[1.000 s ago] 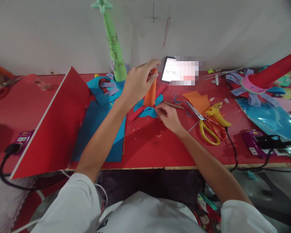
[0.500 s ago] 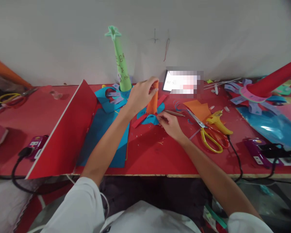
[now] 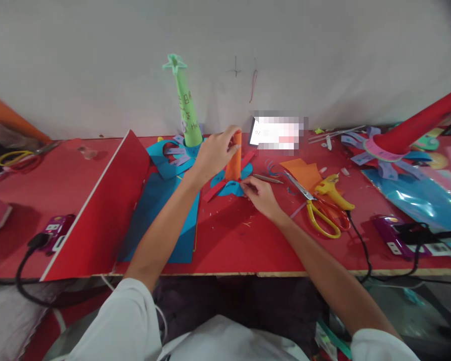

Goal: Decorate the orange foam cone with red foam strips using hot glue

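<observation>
An orange paper tube (image 3: 234,163) stands upright in the middle of the table, on a blue paper piece (image 3: 231,189) with rounded petals. My left hand (image 3: 218,150) is closed round the tube's upper part, thumb on the near side. Red paper strips (image 3: 215,191) stick out from the tube's foot. At the lower right of that foot, my right hand (image 3: 261,194) pinches the edge of the blue petal piece between thumb and fingertips. A brown pencil-like stick (image 3: 268,178) lies just beyond my right hand.
Scissors (image 3: 323,220), a yellow glue gun (image 3: 333,191) and orange paper (image 3: 302,172) lie to the right. A lit phone (image 3: 274,133) leans by the wall. Left are a green paper tower (image 3: 190,113), blue sheets (image 3: 158,220) and a standing red board (image 3: 101,210). A red cone (image 3: 421,123) lies far right.
The camera view has tilted up, so the table sits lower in the picture. Both hands keep their places at the orange tube and its blue base.
</observation>
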`<state>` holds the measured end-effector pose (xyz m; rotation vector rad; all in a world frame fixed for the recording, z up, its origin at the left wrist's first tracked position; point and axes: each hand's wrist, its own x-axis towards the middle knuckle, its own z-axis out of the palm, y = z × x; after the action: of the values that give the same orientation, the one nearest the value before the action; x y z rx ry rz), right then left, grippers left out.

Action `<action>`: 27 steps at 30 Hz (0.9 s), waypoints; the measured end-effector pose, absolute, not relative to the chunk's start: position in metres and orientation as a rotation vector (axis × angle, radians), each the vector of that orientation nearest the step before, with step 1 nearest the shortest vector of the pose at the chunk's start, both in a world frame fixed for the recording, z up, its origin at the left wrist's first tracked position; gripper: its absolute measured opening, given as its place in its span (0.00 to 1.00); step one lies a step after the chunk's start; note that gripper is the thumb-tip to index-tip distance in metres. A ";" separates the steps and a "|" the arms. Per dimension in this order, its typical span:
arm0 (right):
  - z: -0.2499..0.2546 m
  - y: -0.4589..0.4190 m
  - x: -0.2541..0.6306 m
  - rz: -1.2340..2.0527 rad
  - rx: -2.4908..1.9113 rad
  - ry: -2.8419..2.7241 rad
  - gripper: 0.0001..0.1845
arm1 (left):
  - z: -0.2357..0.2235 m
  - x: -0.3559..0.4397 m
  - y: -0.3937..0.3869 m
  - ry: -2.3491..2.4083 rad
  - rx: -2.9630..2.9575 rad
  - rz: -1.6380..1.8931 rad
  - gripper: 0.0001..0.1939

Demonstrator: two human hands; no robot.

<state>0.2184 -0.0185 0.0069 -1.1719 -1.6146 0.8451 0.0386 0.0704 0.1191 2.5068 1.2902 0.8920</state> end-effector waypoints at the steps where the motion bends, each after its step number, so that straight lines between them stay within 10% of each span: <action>1: 0.007 -0.018 0.219 0.843 -1.175 -1.621 0.23 | 0.120 0.039 0.070 1.303 2.514 0.874 0.21; 27: 0.001 -0.017 0.220 0.797 -1.186 -1.684 0.18 | 0.124 0.044 0.062 1.361 2.609 0.851 0.18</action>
<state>0.2200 -0.0170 0.0006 -1.1855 -1.6842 0.7970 0.0439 0.0621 0.1243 2.6087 1.3613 0.8507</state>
